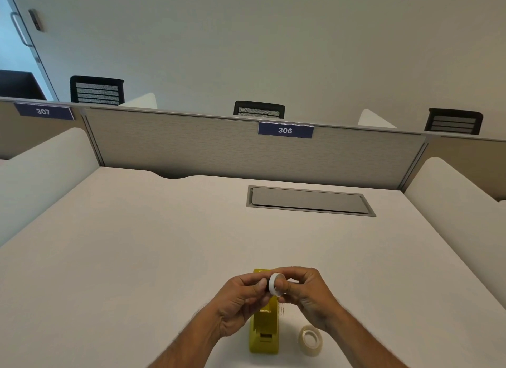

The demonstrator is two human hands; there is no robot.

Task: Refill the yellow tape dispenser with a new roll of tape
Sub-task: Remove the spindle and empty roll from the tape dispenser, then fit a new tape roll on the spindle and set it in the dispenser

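The yellow tape dispenser (264, 332) stands on the white desk (137, 258) near the front edge, its middle hidden behind my hands. Above it both hands hold a small white ring (274, 283), an empty tape core by its look. My left hand (241, 299) pinches the ring from the left. From the right, fingers of my right hand (309, 293) grip it and reach through its hole. A full roll of clear tape (310, 340) lies flat on the desk, just right of the dispenser.
A grey cable hatch (310, 200) is set into the desk further back. A fabric partition (219, 145) labelled 306 closes the back, and white side dividers (460, 203) flank the desk. Black chairs (258, 109) stand beyond the partition.
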